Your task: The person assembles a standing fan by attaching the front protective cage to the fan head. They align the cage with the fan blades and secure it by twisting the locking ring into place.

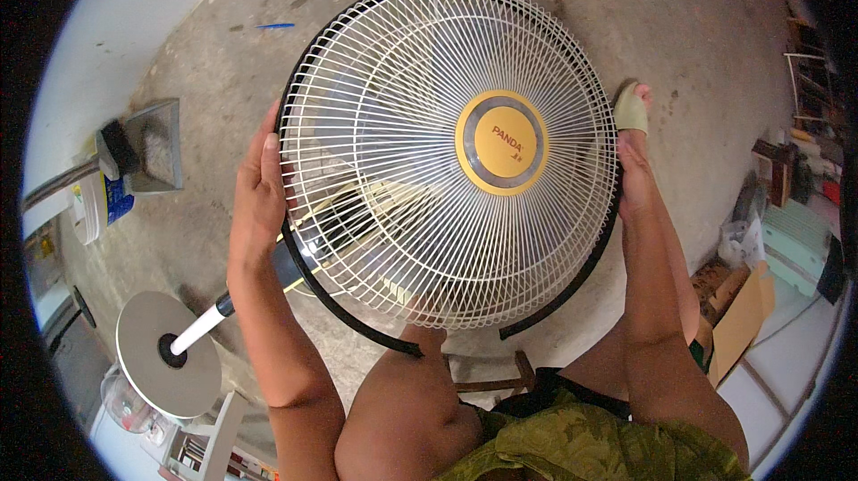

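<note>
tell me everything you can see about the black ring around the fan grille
The black ring is a thin band, plastic by its look, hugging the rim of the white wire grille. It is open at the bottom, its two ends apart near the knee. The left hand and right hand press on its sides.

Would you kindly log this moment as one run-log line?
left hand: on fan grille left edge | right hand: on right edge | black rim band: ends apart at bottom
</note>
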{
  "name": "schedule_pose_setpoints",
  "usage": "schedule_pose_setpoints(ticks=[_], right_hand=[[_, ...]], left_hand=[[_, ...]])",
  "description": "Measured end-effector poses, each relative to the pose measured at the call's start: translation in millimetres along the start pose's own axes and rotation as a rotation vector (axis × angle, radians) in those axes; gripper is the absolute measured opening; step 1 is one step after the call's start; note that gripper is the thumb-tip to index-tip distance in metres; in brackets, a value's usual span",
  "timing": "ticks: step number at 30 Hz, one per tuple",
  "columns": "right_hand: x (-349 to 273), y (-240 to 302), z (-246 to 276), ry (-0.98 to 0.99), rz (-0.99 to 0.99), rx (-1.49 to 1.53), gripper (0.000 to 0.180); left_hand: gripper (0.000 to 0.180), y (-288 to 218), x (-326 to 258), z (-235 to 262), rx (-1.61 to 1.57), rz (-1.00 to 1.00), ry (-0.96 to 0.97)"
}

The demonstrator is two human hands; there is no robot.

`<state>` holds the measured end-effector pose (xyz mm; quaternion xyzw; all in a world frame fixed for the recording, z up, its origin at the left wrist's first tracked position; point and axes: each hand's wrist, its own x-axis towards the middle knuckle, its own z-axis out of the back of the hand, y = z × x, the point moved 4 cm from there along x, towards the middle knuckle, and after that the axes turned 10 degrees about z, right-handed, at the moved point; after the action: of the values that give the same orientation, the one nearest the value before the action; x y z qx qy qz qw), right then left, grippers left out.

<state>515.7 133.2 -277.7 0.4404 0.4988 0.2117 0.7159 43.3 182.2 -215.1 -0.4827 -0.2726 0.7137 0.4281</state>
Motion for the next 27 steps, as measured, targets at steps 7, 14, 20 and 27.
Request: schedule_pose_setpoints(ticks=[7,14,20,27], right_hand=[[4,4,-2,0.106,0.091,0.116,0.059],[4,0,4,0.076,0.044,0.115,0.051],[1,1,0,0.045,0.093,0.154,0.048],[7,-3,6,0.056,0.048,0.167,0.052]], left_hand=[[0.043,-1,-1,-4,-0.081,0.050,0.045],[0.045,1,0,-4,-0.081,-0.007,0.051],[0.045,3,3,-3,-0.108,0.020,0.075],[0.045,2,3,-3,-0.126,-0.019,0.105]])
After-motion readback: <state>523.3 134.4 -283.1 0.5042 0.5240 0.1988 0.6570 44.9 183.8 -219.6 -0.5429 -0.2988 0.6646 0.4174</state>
